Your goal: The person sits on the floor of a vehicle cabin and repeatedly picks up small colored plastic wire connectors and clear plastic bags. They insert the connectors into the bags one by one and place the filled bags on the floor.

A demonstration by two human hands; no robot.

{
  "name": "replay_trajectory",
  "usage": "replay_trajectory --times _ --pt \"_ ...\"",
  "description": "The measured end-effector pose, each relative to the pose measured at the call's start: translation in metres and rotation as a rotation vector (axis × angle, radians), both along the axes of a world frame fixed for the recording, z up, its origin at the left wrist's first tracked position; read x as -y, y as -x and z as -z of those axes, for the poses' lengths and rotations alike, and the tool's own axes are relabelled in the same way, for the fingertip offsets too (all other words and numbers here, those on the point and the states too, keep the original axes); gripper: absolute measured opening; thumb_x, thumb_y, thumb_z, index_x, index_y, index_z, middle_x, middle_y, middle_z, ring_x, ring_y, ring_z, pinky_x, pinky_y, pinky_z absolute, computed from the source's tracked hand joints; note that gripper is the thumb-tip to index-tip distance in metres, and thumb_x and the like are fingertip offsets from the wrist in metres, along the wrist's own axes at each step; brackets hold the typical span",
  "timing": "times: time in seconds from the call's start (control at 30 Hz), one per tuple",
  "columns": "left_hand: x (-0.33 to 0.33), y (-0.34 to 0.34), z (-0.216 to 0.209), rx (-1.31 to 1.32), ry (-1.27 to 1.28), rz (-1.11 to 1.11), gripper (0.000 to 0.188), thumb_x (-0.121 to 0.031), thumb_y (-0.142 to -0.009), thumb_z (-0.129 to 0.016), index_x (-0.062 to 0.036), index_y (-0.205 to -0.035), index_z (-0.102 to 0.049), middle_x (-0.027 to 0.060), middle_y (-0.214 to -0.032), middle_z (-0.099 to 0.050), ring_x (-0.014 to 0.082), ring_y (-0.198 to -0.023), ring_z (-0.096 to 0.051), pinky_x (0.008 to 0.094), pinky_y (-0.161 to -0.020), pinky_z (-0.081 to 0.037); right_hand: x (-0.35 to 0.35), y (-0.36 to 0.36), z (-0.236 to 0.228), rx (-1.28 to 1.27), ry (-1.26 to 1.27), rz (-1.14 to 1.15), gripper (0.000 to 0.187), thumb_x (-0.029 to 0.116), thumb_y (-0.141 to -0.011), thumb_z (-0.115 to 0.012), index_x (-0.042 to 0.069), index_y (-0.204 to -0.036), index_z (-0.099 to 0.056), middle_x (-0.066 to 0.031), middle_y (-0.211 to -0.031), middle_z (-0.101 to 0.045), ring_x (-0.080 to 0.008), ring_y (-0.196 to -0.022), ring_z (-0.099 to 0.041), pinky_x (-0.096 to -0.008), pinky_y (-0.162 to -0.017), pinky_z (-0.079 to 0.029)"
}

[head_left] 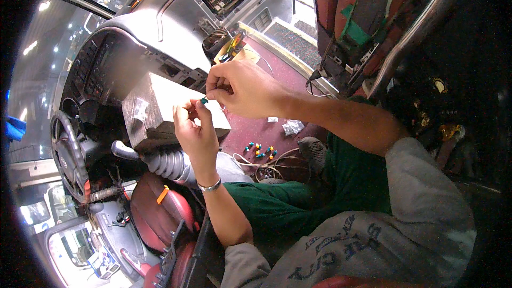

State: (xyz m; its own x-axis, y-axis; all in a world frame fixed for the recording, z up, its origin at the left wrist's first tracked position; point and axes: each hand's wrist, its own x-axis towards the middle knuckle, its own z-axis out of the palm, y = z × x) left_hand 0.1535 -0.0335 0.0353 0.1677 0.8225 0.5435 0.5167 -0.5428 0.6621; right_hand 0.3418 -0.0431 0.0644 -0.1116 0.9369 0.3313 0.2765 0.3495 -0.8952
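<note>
Fuse (204, 100): a small teal plastic piece, pinched between the fingertips of both hands above the grey block (160, 108). It looked light, stiff and easily dropped, best gripped by its flat sides. The left hand (193, 128) was curled, thumb and forefinger closed under it; the right hand (242, 88) nipped it from above. More fuses (260, 150) lay on the red floor (277, 69), below.

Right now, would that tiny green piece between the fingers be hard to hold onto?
Probably. The green piece looks tiny and light, pinched by fingertips of both the left hand and right hand, so it could slip. Similar pieces lie scattered on the floor, so a dropped one may be hard to find.
</note>
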Motion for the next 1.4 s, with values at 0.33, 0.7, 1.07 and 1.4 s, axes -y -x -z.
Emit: replay_trajectory --times 0.33,0.7,1.07,1.4 --pt "0.003 -0.002 0.000 0.093 -0.096 -0.088 0.013 -0.010 -0.104 -0.056 0.0027 -0.102 -0.055 0.0087 -0.090 -0.057 0.0169 -0.079 -0.055 0.0301 -0.074 -0.046 -0.015 -0.003 0.012 -0.121 0.072 0.067 0.010 0.006 -0.095 -0.069 -0.004 -0.096 -0.068 -0.0119 -0.084 -0.073 -0.0164 -0.078 -0.072 -0.0305 -0.073 -0.059" --pt "-0.008 0.009 0.003 0.493 0.209 0.043 0.009 -0.008 -0.103 -0.051 -0.0001 -0.100 -0.055 0.0110 -0.093 -0.067 0.0111 -0.075 -0.061 0.0245 -0.067 -0.048 -0.026 -0.024 0.001 -0.525 0.151 -0.102 0.012 0.006 -0.099 -0.064 -0.005 -0.100 -0.060 -0.0193 -0.096 -0.075 -0.0218 -0.079 -0.074 -0.0332 -0.073 -0.063" --pt "-0.008 0.010 0.006 0.514 0.326 0.027 0.011 -0.009 -0.103 -0.055 -0.0003 -0.109 -0.057 0.0057 -0.087 -0.063 0.0064 -0.073 -0.055 0.0206 -0.065 -0.047 -0.041 -0.038 0.017 -0.801 0.487 -0.489 0.013 0.002 -0.101 -0.061 0.001 -0.114 -0.060 -0.0160 -0.115 -0.069 -0.0235 -0.097 -0.071 -0.0365 -0.090 -0.059" --pt "-0.009 0.012 0.006 0.594 0.430 0.085 0.018 -0.006 -0.099 -0.043 0.0005 -0.108 -0.057 0.0049 -0.085 -0.058 0.0087 -0.069 -0.051 0.0246 -0.067 -0.048 -0.037 -0.036 0.017 -0.777 0.423 -0.501 0.011 -0.003 -0.099 -0.062 0.000 -0.110 -0.061 -0.0158 -0.117 -0.068 -0.0255 -0.102 -0.071 -0.0373 -0.092 -0.060"
